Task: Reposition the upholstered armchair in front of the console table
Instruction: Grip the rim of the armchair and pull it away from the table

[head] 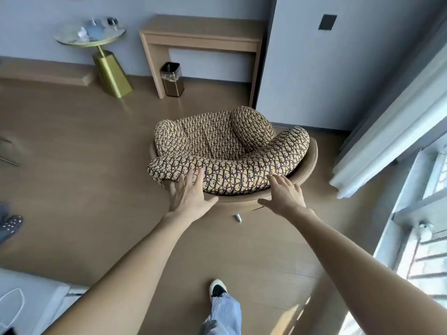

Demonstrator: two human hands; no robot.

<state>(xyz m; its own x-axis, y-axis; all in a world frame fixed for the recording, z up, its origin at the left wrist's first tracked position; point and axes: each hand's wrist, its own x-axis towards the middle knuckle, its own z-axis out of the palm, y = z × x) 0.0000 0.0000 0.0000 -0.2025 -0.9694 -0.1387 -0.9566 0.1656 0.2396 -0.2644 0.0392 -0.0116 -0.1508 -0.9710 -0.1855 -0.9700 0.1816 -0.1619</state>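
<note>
Armchair (227, 151) stood mid-floor, back cushion toward near side, seat facing far wooden counter (200, 38); near it but apart. Left hand (188, 194) flat on back cushion's left end, fingers spread, grip open, pressing not clutching. Right hand (285, 194) at cushion's right end, fingers splayed, grip open; contact unclear. Bin (172, 79) under counter. Round side table (96, 37) far left.
</note>
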